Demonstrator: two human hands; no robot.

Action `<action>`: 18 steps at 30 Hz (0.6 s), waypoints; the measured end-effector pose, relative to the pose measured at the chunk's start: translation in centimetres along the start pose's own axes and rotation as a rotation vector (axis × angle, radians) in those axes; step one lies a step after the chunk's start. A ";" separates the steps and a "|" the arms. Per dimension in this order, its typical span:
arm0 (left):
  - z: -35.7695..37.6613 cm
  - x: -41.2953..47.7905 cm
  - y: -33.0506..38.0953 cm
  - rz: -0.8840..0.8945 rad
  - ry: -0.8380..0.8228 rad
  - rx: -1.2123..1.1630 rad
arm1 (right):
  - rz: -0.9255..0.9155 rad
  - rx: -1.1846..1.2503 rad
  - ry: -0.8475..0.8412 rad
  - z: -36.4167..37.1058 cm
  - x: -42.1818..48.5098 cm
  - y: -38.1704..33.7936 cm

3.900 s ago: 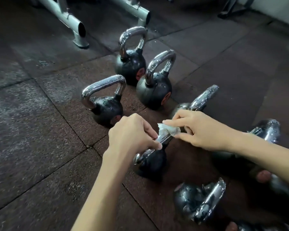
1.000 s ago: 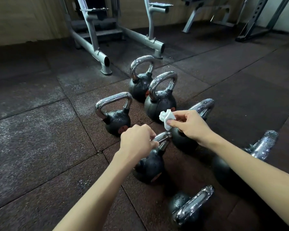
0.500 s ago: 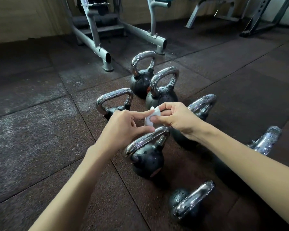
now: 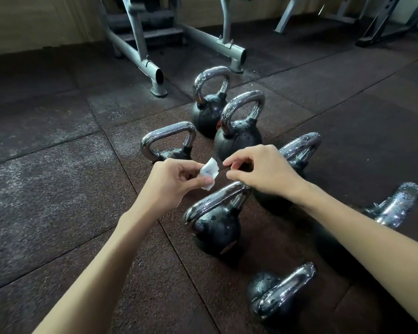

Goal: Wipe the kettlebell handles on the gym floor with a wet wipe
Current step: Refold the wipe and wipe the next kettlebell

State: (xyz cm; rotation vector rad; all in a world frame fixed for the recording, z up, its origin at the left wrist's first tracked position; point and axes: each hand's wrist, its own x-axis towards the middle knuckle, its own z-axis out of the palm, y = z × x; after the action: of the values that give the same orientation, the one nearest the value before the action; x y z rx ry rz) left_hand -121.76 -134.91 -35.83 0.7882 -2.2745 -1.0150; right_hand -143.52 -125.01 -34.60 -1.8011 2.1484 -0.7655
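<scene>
Several black kettlebells with chrome handles stand on the dark rubber gym floor. My left hand pinches a small crumpled white wet wipe between thumb and fingers. My right hand hovers just right of the wipe, fingers curled in a pinch shape, a small gap from it. Both hands float above the nearest middle kettlebell, over its chrome handle, without touching it. Another kettlebell is partly hidden behind my right wrist.
Other kettlebells stand at the back, behind the hands, at left, at right and near the front. A grey steel rack frame stands on the floor beyond them. More equipment legs cross the far right.
The wipe has passed from my right hand into my left. My left hand let go of the kettlebell handle a second ago and rose; my right hand has drawn slightly away from the wipe.
</scene>
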 end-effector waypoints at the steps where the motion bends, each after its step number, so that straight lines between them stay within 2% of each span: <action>1: 0.0 -0.1 -0.1 -0.026 -0.031 0.003 | -0.052 -0.122 -0.067 0.2 0.0 0.7; 4: 0.4 0.7 -0.2 -0.056 -0.167 0.035 | -0.097 -0.135 -0.232 0.9 -0.3 1.9; 8: 1.9 2.6 0.8 -0.011 -0.351 0.254 | -0.064 -0.134 -0.263 0.7 -0.5 2.7; 14: 1.6 2.5 0.9 0.039 -0.553 0.519 | -0.037 -0.119 -0.213 0.6 -1.1 3.0; 16: 1.3 1.6 0.4 0.034 -0.562 0.486 | -0.052 -0.134 -0.215 0.5 -1.0 2.8; 18: 1.7 1.7 0.5 0.033 -0.481 0.443 | -0.055 -0.131 -0.208 0.5 -1.1 2.8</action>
State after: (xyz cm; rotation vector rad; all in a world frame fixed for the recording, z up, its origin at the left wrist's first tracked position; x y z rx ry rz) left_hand -124.21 -134.97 -36.01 0.7271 -2.9810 -0.7474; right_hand -145.42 -123.74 -36.67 -1.9167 2.0635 -0.4342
